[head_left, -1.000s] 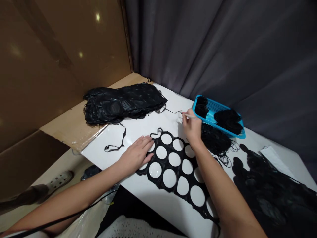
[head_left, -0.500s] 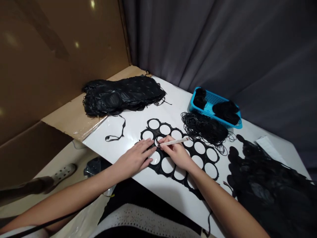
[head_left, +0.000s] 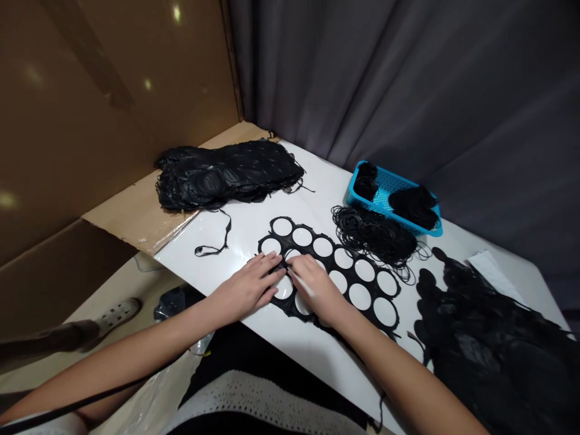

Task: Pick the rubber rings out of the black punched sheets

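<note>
A black sheet (head_left: 373,292) with rows of large round holes lies flat on the white table, whose surface shows through the holes. My left hand (head_left: 254,281) rests palm down on the sheet's left end, fingers stretched out. Just right of it, my right hand (head_left: 315,287) is closed in a pinch around a thin white stick-like tool (head_left: 309,290), mostly hidden by the fingers. Its tip points at the sheet near my left fingertips; whether it touches the sheet is hidden.
Behind the sheet lies a tangle of thin black rings (head_left: 376,235). A blue basket (head_left: 428,231) holds more black bundles. A stack of black sheets (head_left: 226,172) sits at the back left, a black heap (head_left: 484,338) at right. A loose black strip (head_left: 226,229) lies left.
My right hand has turned, and the white tool has swung from pointing right to lying down along the palm toward me. My left hand has stayed in place on the sheet.
</note>
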`<state>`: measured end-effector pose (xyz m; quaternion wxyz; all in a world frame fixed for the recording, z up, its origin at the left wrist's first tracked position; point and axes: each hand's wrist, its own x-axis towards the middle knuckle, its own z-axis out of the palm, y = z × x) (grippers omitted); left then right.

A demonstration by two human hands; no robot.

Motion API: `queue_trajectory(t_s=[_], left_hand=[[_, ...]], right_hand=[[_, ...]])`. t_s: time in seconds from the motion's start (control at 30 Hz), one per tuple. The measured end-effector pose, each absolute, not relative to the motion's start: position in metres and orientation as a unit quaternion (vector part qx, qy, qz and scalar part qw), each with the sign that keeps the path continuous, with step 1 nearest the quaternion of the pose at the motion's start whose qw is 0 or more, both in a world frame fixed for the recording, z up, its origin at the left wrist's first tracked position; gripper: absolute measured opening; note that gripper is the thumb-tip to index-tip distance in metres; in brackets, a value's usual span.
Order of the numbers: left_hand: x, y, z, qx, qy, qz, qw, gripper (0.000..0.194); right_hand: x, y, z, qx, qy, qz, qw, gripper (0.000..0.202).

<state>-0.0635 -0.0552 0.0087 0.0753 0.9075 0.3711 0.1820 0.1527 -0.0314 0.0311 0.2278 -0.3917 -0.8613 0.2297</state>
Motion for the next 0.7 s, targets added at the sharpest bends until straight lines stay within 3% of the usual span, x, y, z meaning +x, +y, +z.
queue_trajectory(t_s=[0.1, 0.27, 0.4, 0.53, 0.63, 0.7], left_hand=[[-0.063, -0.055, 0.008, 0.907, 0.373, 0.185, 0.071, 0.036], [-0.062, -0.056, 0.01, 0.907, 0.378, 0.171, 0.071, 0.035], [-0.066, -0.058, 0.013, 0.902, 0.375, 0.203, 0.067, 0.036], [-0.076, -0.06, 0.015, 0.876, 0.421, 0.235, 0.02, 0.036], [-0.084, -0.061, 0.016, 0.87, 0.442, 0.219, 0.0, 0.036], [-0.086, -0.062, 0.015, 0.873, 0.439, 0.211, -0.006, 0.036]], right_hand=[[0.166, -0.01, 0.036, -0.42, -0.869, 0.15, 0.216, 0.016], [0.204, 0.062, 0.047, -0.593, -0.722, 0.094, 0.343, 0.018], [0.19, 0.075, 0.048, -0.569, -0.602, 0.352, 0.435, 0.026], [0.15, 0.053, 0.038, -0.486, -0.476, 0.605, 0.414, 0.034], [0.131, 0.033, 0.032, -0.436, -0.493, 0.66, 0.361, 0.031], [0.125, 0.022, 0.029, -0.424, -0.572, 0.628, 0.315, 0.026]])
